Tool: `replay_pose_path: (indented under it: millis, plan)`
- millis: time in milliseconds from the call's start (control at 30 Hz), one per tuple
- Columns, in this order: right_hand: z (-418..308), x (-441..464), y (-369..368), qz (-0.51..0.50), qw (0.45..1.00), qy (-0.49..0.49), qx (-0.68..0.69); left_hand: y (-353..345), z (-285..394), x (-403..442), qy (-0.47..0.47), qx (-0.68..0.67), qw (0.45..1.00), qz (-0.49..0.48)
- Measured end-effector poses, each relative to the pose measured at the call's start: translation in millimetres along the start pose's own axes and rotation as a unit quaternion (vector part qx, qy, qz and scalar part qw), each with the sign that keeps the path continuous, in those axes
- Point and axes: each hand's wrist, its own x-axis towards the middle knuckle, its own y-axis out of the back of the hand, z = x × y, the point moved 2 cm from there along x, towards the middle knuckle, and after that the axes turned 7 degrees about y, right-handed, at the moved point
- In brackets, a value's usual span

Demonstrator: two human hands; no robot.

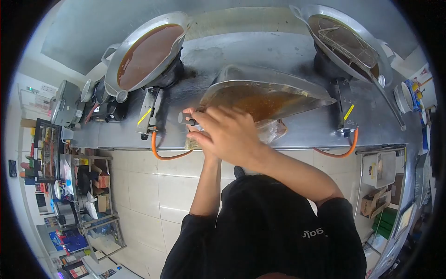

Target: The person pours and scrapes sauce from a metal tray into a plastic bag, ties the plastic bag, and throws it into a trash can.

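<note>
My right hand point(230, 130) reaches across from the right and lies over my left hand point(199, 137), its fingers bent. Most of the left hand is hidden beneath it; its visible fingers are curled around a short grey cylinder with a black part point(186, 118). Which hand carries the cylinder's weight I cannot tell. Just beyond the hands, a wide metal scoop-shaped pan point(232, 72) is tilted toward me, with orange-brown residue inside. Crumpled clear plastic point(274, 131) shows beneath it at the counter's front edge, partly covered by my right hand.
On the steel counter point(223, 49), a wok of brown liquid point(151, 56) stands at back left. Another wok point(320, 14) at back right holds a wire strainer point(362, 53), its long handle projecting forward. Orange hoses point(160, 155) hang at the front edge. Shelving point(100, 195) stands left.
</note>
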Motion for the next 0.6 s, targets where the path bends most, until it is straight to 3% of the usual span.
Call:
replay_pose_path:
  millis: [200,400,600]
  plan:
    - [3.1,7.8,-36.7,-0.014,0.996,-0.008,-0.09,1.1,-11.1,6.5,0.001,0.003,1.0,-0.005]
    - [8.2,6.1,-17.3,0.003,0.999,-0.017,0.03,6.4,-22.9,12.0,0.016,-0.012,1.0,-0.012]
    - [11.1,-5.1,-2.4,0.052,0.998,-0.004,0.036,5.5,-25.2,17.8,0.033,0.023,0.999,-0.021]
